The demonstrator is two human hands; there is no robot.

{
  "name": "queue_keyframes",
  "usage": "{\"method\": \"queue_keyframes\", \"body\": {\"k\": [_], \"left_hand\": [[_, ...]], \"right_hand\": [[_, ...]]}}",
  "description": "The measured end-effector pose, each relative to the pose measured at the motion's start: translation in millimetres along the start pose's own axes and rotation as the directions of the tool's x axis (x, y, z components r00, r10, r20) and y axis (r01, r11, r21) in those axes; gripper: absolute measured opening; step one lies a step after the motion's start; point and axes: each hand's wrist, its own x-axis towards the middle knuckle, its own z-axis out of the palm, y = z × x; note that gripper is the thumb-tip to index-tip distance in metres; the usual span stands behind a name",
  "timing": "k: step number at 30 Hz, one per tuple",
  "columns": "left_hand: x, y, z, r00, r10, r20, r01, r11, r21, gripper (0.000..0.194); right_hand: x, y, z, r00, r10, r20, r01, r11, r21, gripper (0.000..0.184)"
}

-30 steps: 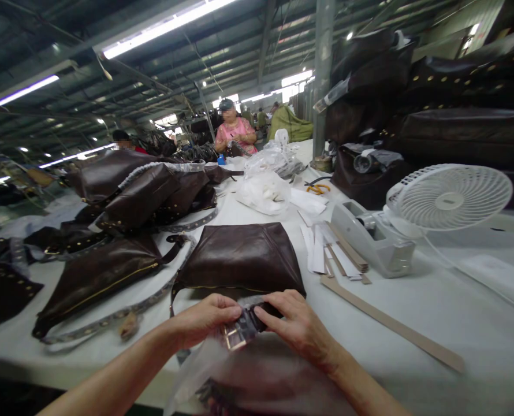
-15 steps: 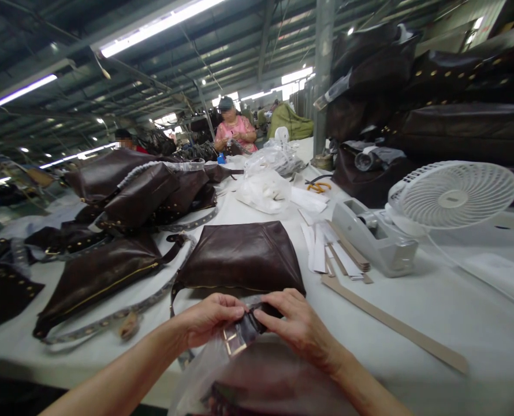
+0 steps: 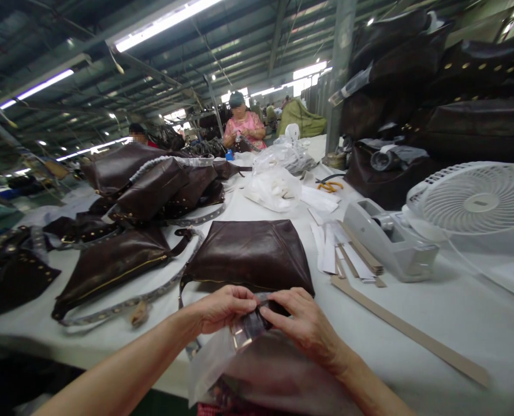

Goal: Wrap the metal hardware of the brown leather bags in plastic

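Observation:
My left hand is closed in a pinch on a dark strap with a gold-coloured buckle, covered by clear plastic film. From the other side, my right hand grips the same strap, thumb and fingers close to my left fingertips. Cloudy translucent plastic hangs below, over something brownish that I cannot make out fully. Just beyond my hands, a dark brown leather bag with a gold zip lies on the table. Another brown bag rests left of it, its studded strap wrapped in film.
A pile of brown bags stands at the left back, more bags at the right. On the right are a tape dispenser, a white fan, card strips and orange-handled scissors. A co-worker sits beyond.
The whole scene has shifted slightly right in view as the camera turned left. Both my hands remain on the strap, with only small finger movement.

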Motion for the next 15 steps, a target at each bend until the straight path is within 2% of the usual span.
{"method": "queue_keyframes", "body": {"k": [2,5,7,11,15], "left_hand": [[-9,3,-1.6,0.999,0.051,0.018,-0.053,0.993,0.101,0.045],[-26,2,-6.1,0.991,0.122,0.048,-0.131,0.937,0.322,0.043],[-35,-4,-9.5,0.992,0.114,0.046,-0.123,0.923,0.365,0.041],[-34,-21,-13.6,0.999,-0.027,0.017,0.025,0.99,0.139,0.05],[-25,-29,-11.9,0.993,-0.108,0.056,0.108,0.994,0.002,0.051]], "right_hand": [[-1,1,0,1.0,0.026,-0.008,-0.026,1.0,-0.005,0.019],[-2,3,2,0.999,0.046,-0.001,-0.046,0.999,-0.002,0.019],[-3,3,3,0.999,0.054,-0.007,-0.054,0.998,0.011,0.019],[-3,3,4,0.999,0.045,-0.03,-0.044,0.999,0.022,0.017],[-4,2,2,0.998,0.047,-0.037,-0.046,0.999,0.028,0.017]]}}
